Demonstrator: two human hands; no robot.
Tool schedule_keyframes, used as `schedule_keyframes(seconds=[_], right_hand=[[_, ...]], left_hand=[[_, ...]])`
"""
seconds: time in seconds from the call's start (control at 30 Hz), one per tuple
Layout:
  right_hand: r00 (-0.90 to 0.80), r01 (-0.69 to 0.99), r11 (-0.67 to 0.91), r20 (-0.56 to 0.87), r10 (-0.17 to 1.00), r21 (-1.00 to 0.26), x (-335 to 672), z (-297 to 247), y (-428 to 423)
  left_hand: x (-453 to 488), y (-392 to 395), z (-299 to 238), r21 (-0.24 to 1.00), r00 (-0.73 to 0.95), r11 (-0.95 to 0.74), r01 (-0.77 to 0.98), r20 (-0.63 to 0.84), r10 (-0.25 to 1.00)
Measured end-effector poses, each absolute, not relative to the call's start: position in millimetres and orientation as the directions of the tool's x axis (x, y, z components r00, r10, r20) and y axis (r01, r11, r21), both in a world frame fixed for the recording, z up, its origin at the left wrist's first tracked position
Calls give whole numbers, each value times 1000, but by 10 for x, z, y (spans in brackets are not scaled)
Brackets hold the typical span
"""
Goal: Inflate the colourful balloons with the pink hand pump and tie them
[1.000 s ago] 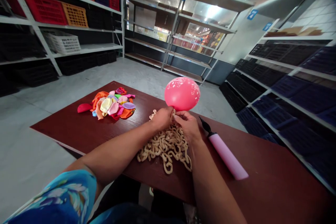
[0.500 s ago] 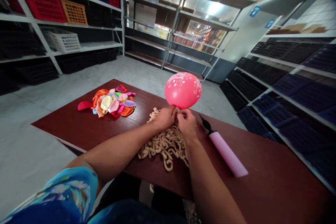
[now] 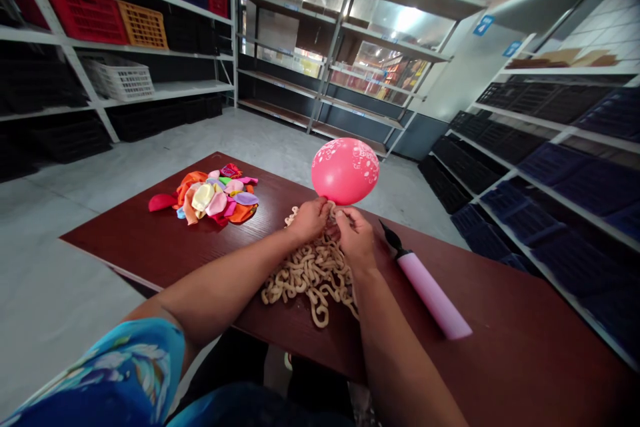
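Observation:
An inflated pink balloon [image 3: 345,171] with white print stands up just beyond my hands. My left hand [image 3: 311,219] is closed at its lower end, gripping the neck, which the fingers mostly hide. Close beside it, my right hand [image 3: 356,235] pinches a thin beige strand [image 3: 332,211] that runs between the two hands below the balloon. Under my wrists lies a tangled heap of beige soft cords [image 3: 313,270]. To the right of my right hand rests a pink balloon pump [image 3: 435,295] with a black nozzle.
A pile of flat, colourful balloons [image 3: 213,197] lies on the left of the dark red-brown table [image 3: 505,333]. Shelves with crates [image 3: 80,10] stand to the left, more shelves with dark crates [image 3: 565,167] to the right, and a metal rack [image 3: 320,90] behind.
The balloon has shifted slightly left and tilted. My hands have drawn a little apart, and the beige strand between them now shows more clearly.

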State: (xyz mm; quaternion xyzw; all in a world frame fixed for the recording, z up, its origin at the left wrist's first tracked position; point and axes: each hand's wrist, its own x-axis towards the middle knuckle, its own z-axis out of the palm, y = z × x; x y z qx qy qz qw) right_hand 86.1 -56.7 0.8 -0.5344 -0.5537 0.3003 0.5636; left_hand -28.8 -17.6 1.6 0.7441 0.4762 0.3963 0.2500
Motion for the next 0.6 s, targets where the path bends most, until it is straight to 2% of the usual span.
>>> schedule_keyframes(seconds=[0.1,0.17,0.43,0.6], right_hand=[[199,84,191,205,958,-978,865,20,-563],[212,54,188,195,958,-981,863,25,-560],[236,77,220,232,944,-972,867,4,-552],[282,165,278,316,906,-946,887,-29,-532]], left_hand=[[-291,-189,24,755,236,-429,496,358,903],[-288,-204,24,761,245,-439,477,364,899],[-284,-202,-1,802,251,-416,429,336,908],[-273,-184,-39,824,269,-428,370,347,899]])
